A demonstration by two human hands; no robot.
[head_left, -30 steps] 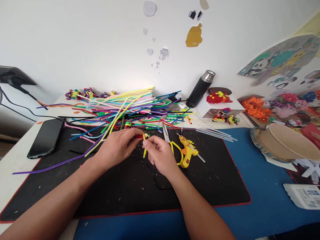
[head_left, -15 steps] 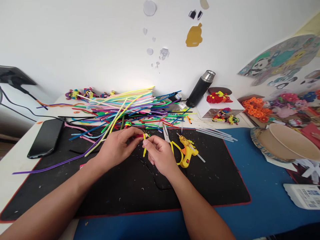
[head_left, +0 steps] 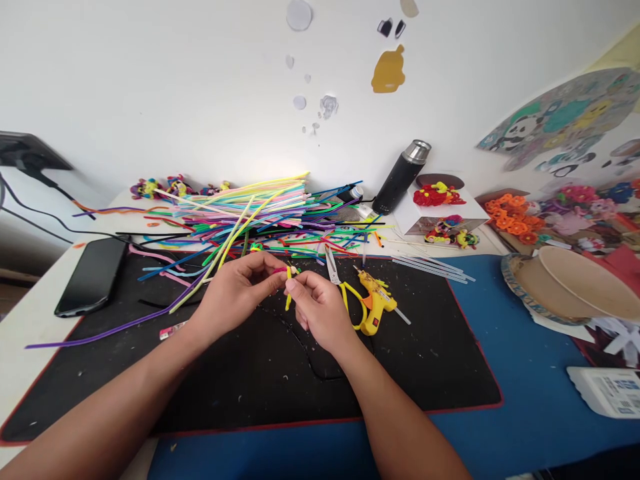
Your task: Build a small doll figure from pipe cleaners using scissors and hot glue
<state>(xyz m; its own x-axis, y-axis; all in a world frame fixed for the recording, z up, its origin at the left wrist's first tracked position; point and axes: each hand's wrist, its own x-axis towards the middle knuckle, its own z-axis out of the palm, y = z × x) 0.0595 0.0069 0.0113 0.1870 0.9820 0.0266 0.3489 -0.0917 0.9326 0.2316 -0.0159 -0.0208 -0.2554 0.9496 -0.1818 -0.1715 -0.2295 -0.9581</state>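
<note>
Between my two hands is a small pipe cleaner piece (head_left: 289, 300), yellow with a bit of magenta and green at its top. My left hand (head_left: 239, 288) pinches its magenta end between thumb and fingers. My right hand (head_left: 320, 305) closes on its yellow part from the other side, with thumb and forefinger together. Fingers cover much of the piece. Just beyond my right hand lie yellow-handled scissors (head_left: 356, 308), blades spread. Beside them a yellow glue gun (head_left: 376, 303) rests on the black mat (head_left: 400, 373).
Behind my hands lies a large heap of coloured pipe cleaners (head_left: 250, 210). A phone (head_left: 93, 277) is at the left and a black thermos (head_left: 403, 177) stands near the wall. Glue sticks (head_left: 433, 267), a white box (head_left: 445, 207) and a brown bowl (head_left: 590, 283) are to the right.
My left hand has shifted slightly, its fingers opening a little around the magenta end. More of a small pink-and-white object beside my left forearm shows. My right hand is nearly still.
</note>
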